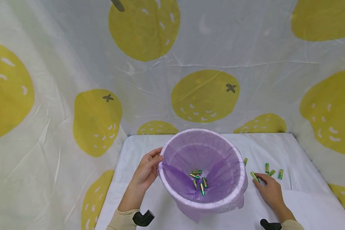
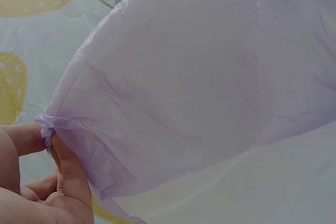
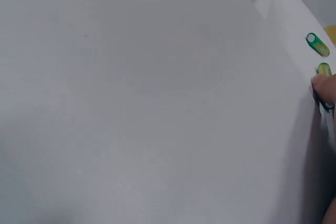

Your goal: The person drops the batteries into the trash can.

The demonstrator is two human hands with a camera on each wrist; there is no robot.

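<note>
A round bin (image 1: 202, 204) lined with a thin purple plastic bag is tilted so its mouth faces the head camera. Several green-and-gold batteries (image 1: 202, 188) lie at its bottom. My left hand (image 1: 146, 169) pinches the lined rim at the left side, thumb inside the mouth; the left wrist view shows the bag (image 2: 173, 87) bunched between the fingers. To the right of the bin, my right hand (image 1: 271, 191) pinches one battery (image 1: 254, 176) between thumb and fingers, low over the white cloth. In the right wrist view only the thumb (image 3: 325, 87) and part of that hand show at the edge.
Several more batteries (image 1: 280, 174) lie on the white-covered table (image 1: 299, 156) just beyond my right hand, and one battery (image 1: 245, 161) is close by the bin's right rim. Fruit-printed sheets (image 1: 149, 80) hang behind and at both sides.
</note>
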